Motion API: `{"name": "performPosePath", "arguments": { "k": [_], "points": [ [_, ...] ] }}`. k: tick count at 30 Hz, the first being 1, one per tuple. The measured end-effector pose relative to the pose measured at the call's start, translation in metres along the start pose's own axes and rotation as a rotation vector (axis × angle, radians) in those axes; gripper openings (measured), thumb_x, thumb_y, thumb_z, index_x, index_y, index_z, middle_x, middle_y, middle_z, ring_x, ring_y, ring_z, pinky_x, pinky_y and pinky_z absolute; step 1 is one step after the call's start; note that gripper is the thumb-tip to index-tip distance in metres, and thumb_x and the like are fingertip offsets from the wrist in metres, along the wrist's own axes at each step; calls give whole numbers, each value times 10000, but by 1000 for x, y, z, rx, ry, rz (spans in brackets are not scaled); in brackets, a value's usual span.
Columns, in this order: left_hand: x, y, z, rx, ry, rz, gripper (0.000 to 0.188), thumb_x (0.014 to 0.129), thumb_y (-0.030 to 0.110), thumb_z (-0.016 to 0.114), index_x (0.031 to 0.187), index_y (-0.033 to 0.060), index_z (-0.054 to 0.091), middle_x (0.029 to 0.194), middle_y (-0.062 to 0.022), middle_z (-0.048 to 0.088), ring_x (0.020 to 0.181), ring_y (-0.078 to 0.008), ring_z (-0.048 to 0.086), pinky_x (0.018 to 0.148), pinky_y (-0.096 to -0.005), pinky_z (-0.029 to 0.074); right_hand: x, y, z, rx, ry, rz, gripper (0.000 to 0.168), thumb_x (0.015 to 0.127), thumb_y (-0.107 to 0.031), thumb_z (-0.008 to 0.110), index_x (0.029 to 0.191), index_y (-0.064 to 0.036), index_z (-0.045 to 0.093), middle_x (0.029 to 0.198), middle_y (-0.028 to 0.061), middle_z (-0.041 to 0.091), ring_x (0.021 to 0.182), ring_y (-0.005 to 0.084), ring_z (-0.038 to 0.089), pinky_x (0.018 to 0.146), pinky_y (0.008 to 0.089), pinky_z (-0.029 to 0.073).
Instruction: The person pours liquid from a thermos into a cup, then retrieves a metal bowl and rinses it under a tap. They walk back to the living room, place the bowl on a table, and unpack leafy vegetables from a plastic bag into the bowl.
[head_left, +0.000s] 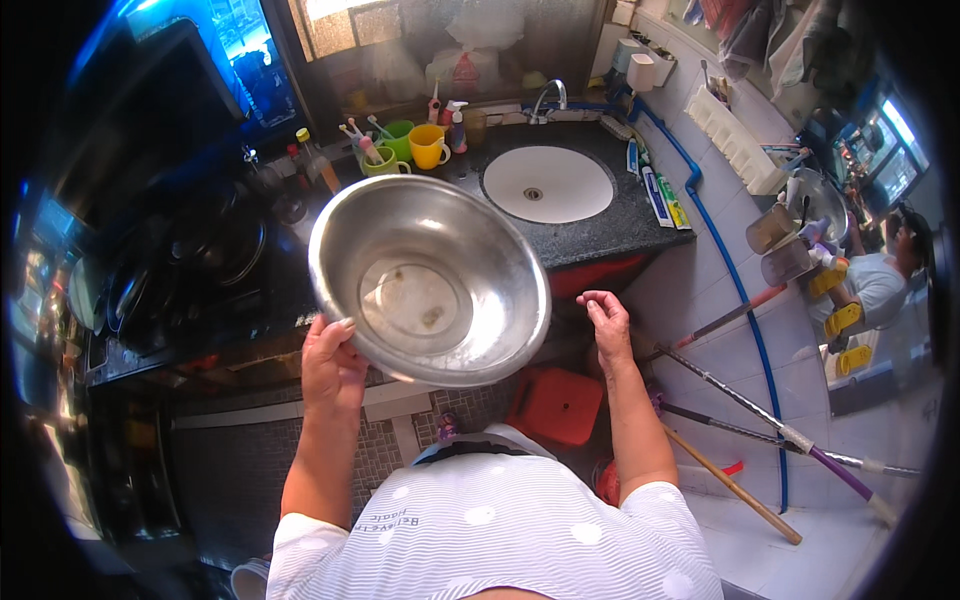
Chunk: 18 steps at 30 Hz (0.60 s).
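My left hand grips the near-left rim of a large stainless steel basin. The basin is tilted so that its inside faces me, with a few brownish stains on its round bottom. My right hand is raised to the right of the basin, apart from its rim. Its fingers are bent with nothing visible in them, and thumb and index finger lie close together. Beyond the basin, a white oval sink is set in a dark stone counter, under a curved chrome faucet.
Yellow and green cups with toothbrushes stand behind the basin. Toothpaste tubes lie right of the sink. A red plastic stool is below. Mop and broom handles lean at the right wall beside a blue hose. A dark stove is left.
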<state>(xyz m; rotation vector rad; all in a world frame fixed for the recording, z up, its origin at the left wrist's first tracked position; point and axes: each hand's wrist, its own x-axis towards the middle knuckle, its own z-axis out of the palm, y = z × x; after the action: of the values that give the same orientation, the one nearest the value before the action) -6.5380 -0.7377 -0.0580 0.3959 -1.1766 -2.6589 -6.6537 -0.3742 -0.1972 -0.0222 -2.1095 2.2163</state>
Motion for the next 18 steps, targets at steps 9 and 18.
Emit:
{"name": "performPosePath", "arguments": {
  "k": [9, 18],
  "points": [
    [119, -37, 15, -140, -137, -203, 185, 743, 49, 568, 919, 79, 523, 749, -39, 604, 601, -163, 585, 559, -283, 478, 50, -34, 8, -112, 140, -28, 108, 883, -97, 537, 940, -48, 614, 864, -25, 598, 743, 40, 484, 686, 187, 397],
    [202, -94, 54, -141, -101, -269, 204, 750, 66, 545, 949, 95, 510, 807, -26, 589, 655, -162, 583, 562, -305, 465, 185, -29, -26, -280, 232, -174, 87, 867, -72, 548, 909, -39, 616, 824, -23, 600, 697, 45, 487, 649, 182, 400]
  ]
}}
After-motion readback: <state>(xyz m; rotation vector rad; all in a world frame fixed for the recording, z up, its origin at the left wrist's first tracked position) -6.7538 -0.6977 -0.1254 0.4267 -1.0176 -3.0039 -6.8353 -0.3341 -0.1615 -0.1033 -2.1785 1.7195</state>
